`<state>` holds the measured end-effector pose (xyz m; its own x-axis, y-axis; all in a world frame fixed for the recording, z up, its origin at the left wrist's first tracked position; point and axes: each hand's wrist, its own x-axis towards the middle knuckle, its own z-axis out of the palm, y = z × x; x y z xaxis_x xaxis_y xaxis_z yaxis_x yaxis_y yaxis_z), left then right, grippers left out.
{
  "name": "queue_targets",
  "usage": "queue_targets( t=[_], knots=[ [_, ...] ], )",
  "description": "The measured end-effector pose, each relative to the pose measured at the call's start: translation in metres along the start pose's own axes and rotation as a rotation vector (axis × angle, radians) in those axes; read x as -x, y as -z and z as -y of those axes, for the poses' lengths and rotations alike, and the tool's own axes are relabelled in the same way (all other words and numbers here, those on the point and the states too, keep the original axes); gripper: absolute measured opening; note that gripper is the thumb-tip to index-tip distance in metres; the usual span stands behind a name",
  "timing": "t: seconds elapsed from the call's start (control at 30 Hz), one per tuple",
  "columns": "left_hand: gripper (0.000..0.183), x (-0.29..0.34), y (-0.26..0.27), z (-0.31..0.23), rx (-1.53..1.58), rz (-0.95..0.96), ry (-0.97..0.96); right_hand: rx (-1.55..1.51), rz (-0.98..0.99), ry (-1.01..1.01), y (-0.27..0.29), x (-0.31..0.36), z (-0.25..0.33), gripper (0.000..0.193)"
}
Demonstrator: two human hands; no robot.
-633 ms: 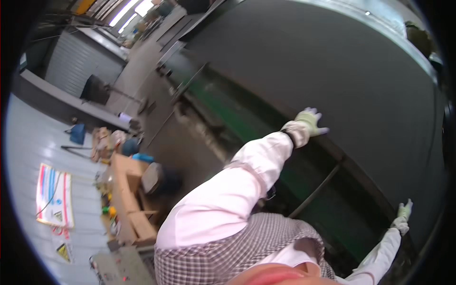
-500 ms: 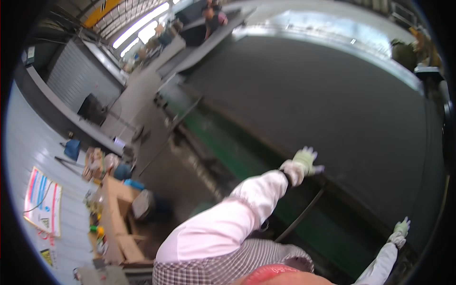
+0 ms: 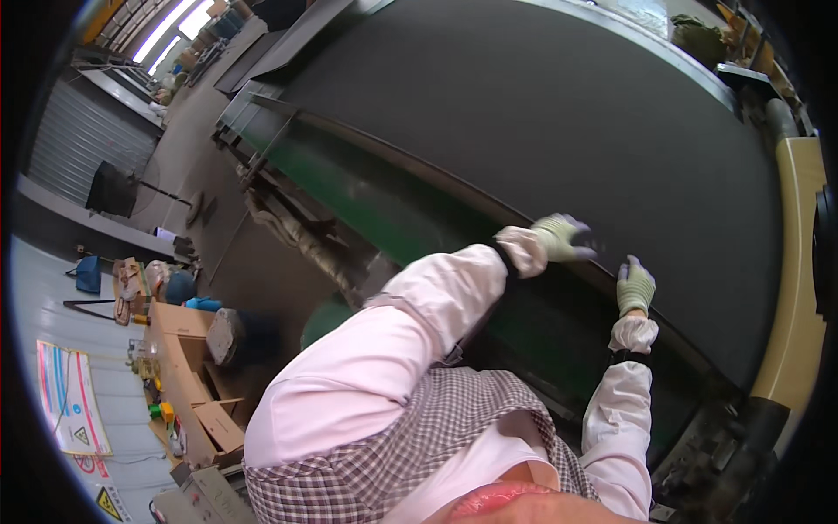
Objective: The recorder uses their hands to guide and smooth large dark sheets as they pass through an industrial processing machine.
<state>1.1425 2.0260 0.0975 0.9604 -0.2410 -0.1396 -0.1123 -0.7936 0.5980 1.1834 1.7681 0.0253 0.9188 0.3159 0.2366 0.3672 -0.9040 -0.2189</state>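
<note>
A: Right hand (image 3: pixel 635 286) has come in from lower right, now near left hand (image 3: pixel 561 237), right of centre.
B: Fingers?
A: Right's partly bent; left's parted from thumb, dark blur (image 3: pixel 595 241) beside. Can't tell if either grips.
B: Sheet?
A: Dark grey sheet (image 3: pixel 524 113), upper centre to right, near edge by both hands. Corrugated panel (image 3: pixel 87 131) beyond, upper left.

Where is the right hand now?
In the head view, the right hand is right of centre, by the dark surface's near edge, just right of the left hand.
</note>
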Motion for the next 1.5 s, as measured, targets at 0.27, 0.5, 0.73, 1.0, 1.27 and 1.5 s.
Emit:
queue_targets(
  t=[0.27, 0.5, 0.73, 1.0, 1.27, 1.5],
  knots=[
    [0.074, 0.064, 0.062, 0.131, -0.508, -0.063, 0.432, 0.223, 0.154, -0.252, 0.05, 0.04, -0.09, 0.03],
    [0.083, 0.041, 0.035, 0.044, -0.464, 0.125, 0.162, 0.351, 0.305, -0.367, 0.067, -0.014, -0.006, 0.027],
    [0.076, 0.086, 0.023, 0.077, -0.145, -0.281, -0.23, -0.168, 0.054, 0.126, -0.035, -0.055, 0.125, 0.029],
    [0.071, 0.181, 0.122, 0.24, -0.277, -0.683, 0.129, 0.113, 0.259, -0.088, -0.013, -0.038, 0.085, 0.024],
    [0.078, 0.188, 0.179, 0.36, -0.448, -0.949, 0.375, 0.406, 0.486, -0.414, 0.013, -0.018, 0.008, 0.039],
    [0.108, 0.131, 0.235, 0.381, -0.452, -0.653, 0.785, 0.444, 0.351, -0.349, 0.022, -0.036, 0.054, 0.047]
  ],
)
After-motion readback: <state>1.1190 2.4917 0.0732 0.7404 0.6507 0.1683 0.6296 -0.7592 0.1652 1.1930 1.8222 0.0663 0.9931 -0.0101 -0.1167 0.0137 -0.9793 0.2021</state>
